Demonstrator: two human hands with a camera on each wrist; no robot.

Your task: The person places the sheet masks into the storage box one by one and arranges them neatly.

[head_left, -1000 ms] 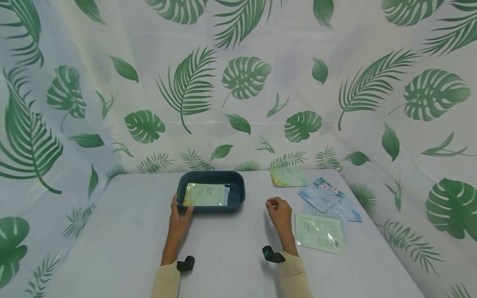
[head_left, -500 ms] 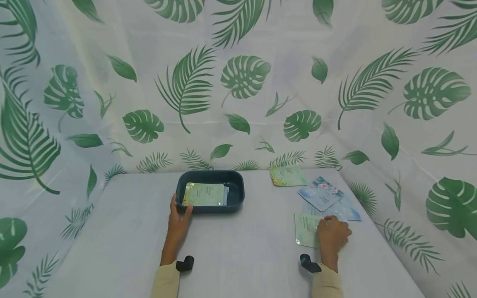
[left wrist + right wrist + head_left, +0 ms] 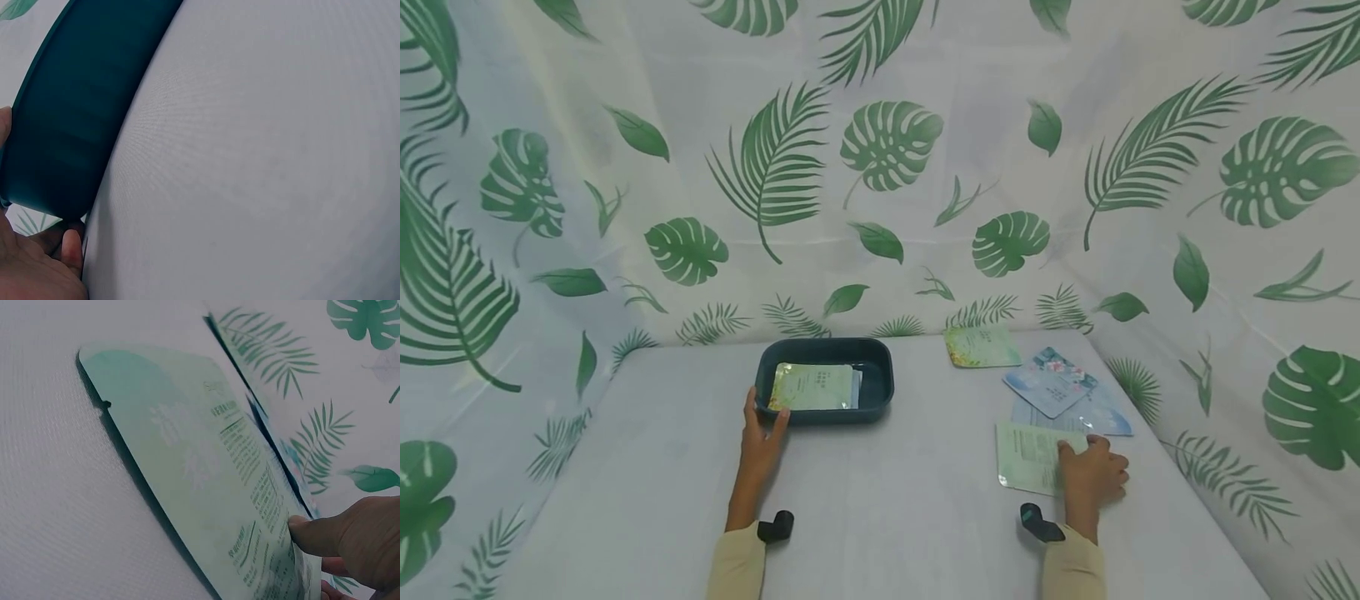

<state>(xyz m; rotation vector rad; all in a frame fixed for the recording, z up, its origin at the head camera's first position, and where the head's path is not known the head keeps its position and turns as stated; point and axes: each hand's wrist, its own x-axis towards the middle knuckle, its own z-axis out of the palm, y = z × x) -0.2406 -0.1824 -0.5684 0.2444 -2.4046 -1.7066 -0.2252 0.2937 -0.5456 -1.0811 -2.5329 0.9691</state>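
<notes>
Your right grip [image 3: 1093,473] pinches the right edge of a pale green sachet [image 3: 1028,459] at near right on the bench [image 3: 887,508], an edge likely being easiest to catch on something so flat. Your left grip [image 3: 762,450] clasps the near left corner of a dark teal tray [image 3: 835,417], apparently steadying it; a flower-printed sachet [image 3: 812,387] lies inside. Overlapping blue sachets [image 3: 1051,387] and a second green sachet [image 3: 983,347] lie farther right.

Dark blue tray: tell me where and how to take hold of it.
Likely best pinched by its right wall, coming from the right: the dark blue tray stands upright with raised walls, and the green packet inside lies toward the left, leaving room beside that wall for a grip.
</notes>
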